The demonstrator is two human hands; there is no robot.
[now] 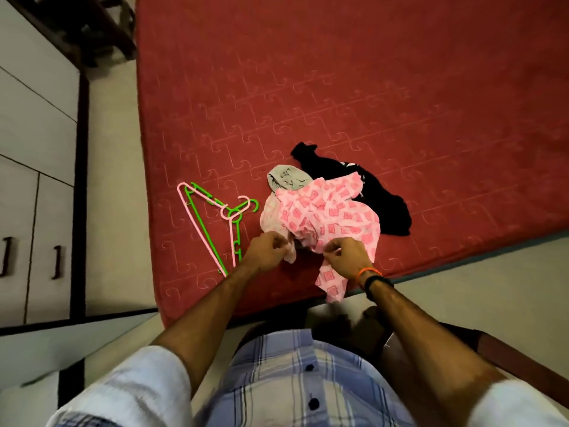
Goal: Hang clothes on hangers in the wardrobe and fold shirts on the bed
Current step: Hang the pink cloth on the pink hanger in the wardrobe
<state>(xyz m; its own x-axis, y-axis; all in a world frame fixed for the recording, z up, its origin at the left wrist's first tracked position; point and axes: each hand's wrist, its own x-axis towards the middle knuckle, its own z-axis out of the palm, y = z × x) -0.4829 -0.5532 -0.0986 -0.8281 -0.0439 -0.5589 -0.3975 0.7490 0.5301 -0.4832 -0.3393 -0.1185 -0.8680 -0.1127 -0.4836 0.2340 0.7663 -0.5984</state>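
Note:
A crumpled pink patterned garment [329,214] lies near the front edge of the red bed [338,87]. My left hand [268,251] pinches its left edge. Its lower right part is pinched by my right hand [345,255], and a sleeve hangs over the bed's edge. A grey garment [284,178] and a black garment [369,192] lie just behind it. A pink hanger [200,223] and a green hanger [235,224] lie overlapped on the bed to the left of my left hand.
The wardrobe [37,180] with white doors and dark handles stands at the left, across a strip of light floor [114,180]. Dark furniture [101,26] sits at the top left. Light floor also runs along the bed's right front.

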